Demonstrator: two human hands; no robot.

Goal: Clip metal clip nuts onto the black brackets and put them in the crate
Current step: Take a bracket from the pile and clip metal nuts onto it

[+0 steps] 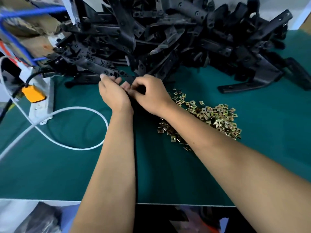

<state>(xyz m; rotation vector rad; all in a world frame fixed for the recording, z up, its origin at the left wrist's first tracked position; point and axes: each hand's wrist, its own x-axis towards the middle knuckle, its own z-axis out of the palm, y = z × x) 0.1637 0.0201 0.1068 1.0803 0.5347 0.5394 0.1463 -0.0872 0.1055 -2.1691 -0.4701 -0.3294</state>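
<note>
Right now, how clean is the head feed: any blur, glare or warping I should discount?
Head view: top-left corner around the blue cable is motion-smeared; wide-angle bend curves the table edge; lighting is even, no glare; clip nuts are fairly sharp; the black bracket between both hands is dark, detail lost.

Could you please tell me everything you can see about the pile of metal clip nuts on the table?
The pile of clip nuts is a loose heap of small, squarish, brass-coloured metal pieces, many showing a centre hole. It lies on the green table mat, right of centre, in front of the heap of black brackets and apart from it. A thinner scatter trails toward the right hand and under the right forearm, which crosses over the pile's left part. Whether the arm touches them cannot be told.
</note>
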